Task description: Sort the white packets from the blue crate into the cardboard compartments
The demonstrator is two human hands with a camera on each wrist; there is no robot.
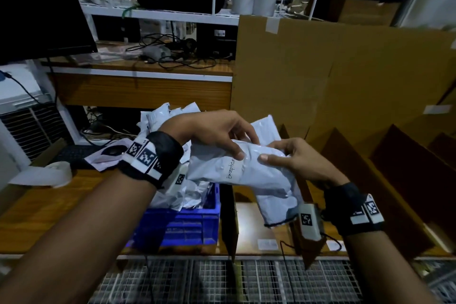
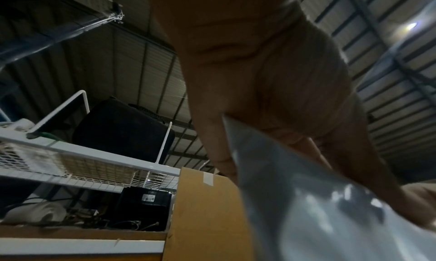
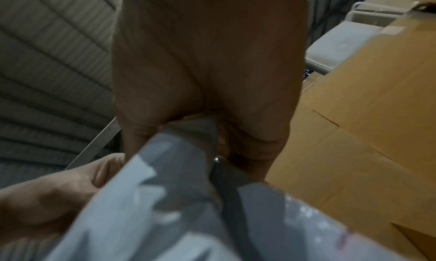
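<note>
White packet [image 1: 243,170] is pinched between your left hand [image 1: 217,131] and right hand [image 1: 296,158] fingers; slack plastic below them may slip or snag a cardboard compartment [image 1: 249,224] wall.

The left hand [image 1: 209,131] covers the held white packet's [image 1: 246,170] upper edge; loose packets hide the blue crate's [image 1: 187,224] inside; wrist views are blurred.

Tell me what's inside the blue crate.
The blue crate holds a heap of white packets piled above its rim. The left hand and the held packet cover part; the crate's bottom is hidden.
</note>
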